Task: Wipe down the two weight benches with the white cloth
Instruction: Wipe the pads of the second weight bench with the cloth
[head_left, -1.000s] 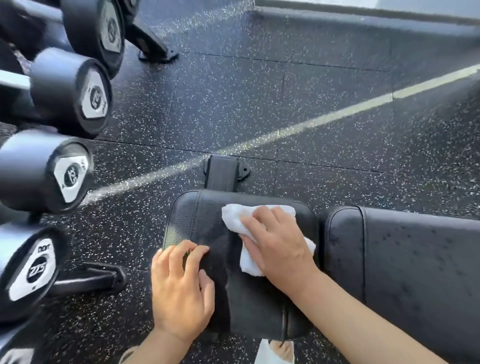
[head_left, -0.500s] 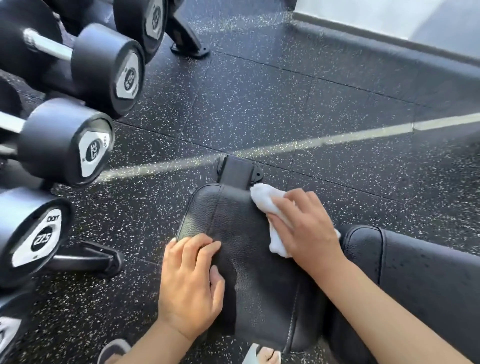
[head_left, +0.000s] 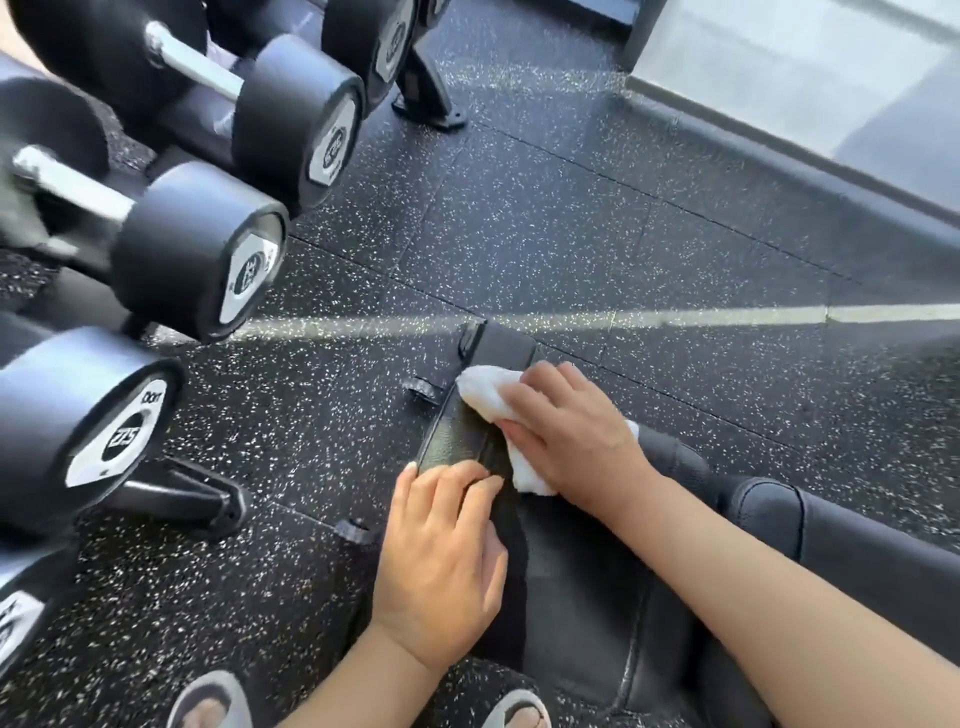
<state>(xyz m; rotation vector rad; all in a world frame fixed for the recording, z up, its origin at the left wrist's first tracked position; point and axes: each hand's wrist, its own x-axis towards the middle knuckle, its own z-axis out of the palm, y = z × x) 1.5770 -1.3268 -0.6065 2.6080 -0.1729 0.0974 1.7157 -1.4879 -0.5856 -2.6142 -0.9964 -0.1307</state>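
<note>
On the bench pad, head view: right hand (head_left: 571, 431) presses the white cloth (head_left: 488, 397) at the far end
Left hand (head_left: 441, 556): fingers straight, flat on the bench pad (head_left: 571, 561), nearer than the cloth
Left of the pad: dumbbells (head_left: 197, 260) racked over speckled floor (head_left: 571, 234)

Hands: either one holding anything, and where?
Right hand presses the white cloth from on top against the seat pad. Left hand rests on the pad, holding nothing.
</note>
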